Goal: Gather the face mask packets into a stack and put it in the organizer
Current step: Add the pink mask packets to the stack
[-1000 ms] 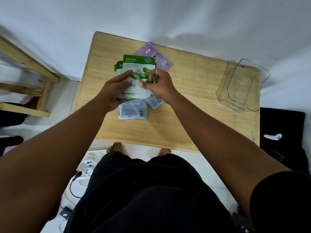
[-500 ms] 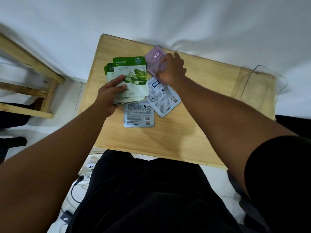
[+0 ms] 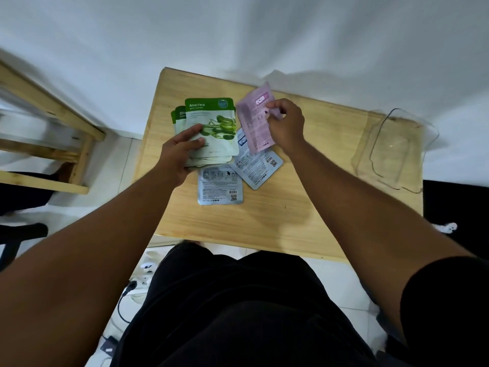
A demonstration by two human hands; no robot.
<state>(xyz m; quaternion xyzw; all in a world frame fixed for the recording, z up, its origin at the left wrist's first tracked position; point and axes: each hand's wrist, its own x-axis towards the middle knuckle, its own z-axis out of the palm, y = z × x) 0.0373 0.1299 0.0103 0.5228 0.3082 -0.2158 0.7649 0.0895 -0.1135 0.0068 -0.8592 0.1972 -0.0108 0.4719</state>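
— How are the face mask packets seen?

— A fanned stack of green-and-white packets (image 3: 211, 128) is held at 11 o'clock on the wooden table (image 3: 277, 221); the left hand (image 3: 177, 152) is clamped on its lower left corner, fingers spread over the front, thumb beneath. A pink packet (image 3: 254, 120) is pinched at its right edge by the right hand (image 3: 285, 125), fingers curled, and is tilted at 12 o'clock.

— And the others?

— Two pale blue packets are laid back side up: one (image 3: 221, 185) near the table's middle, partly under the stack, the other (image 3: 258, 165) angled just to its right, partly under the pink one.

— What writing can be read?

— "Aloe Vera" is printed on the green band of the top packet, above pictured aloe pieces; "Oli" is shown on the packet behind. A barcode and QR code are seen on each blue back; the small print cannot be read.

— The organizer?

— A clear plastic organizer (image 3: 397, 149) is placed at 3 o'clock, at the table's right edge, well apart from the packets.
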